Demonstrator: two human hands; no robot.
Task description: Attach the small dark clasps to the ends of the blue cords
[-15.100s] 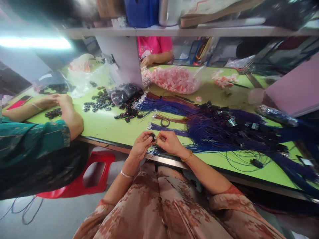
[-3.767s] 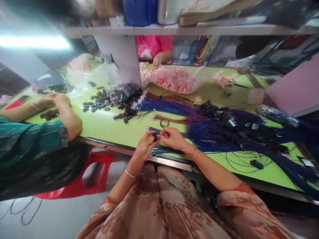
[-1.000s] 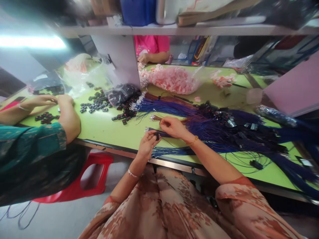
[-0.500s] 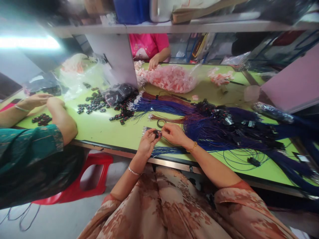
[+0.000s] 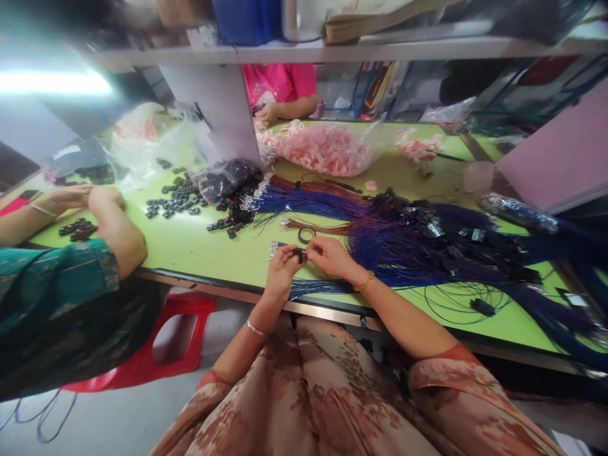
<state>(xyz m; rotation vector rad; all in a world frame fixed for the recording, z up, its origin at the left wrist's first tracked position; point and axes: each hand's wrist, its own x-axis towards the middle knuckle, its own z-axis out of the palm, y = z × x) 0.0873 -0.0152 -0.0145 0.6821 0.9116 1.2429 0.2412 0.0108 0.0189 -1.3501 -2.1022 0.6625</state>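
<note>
A small black connector point(image 5: 299, 254) is pinched between the thumb and fingers of the left hand point(image 5: 281, 269). The fingertips of the right hand point(image 5: 327, 256) are pressed together at its edge; whether a wire is gripped there is too small to tell. Both hands are held above the near side of the green tabletop point(image 5: 204, 253). From them, a dark ring point(image 5: 301, 237) is seen close by at 12 o'clock, blue-purple wires point(image 5: 380, 250) at 3, and loose black pieces point(image 5: 180, 196) at 10.
</note>
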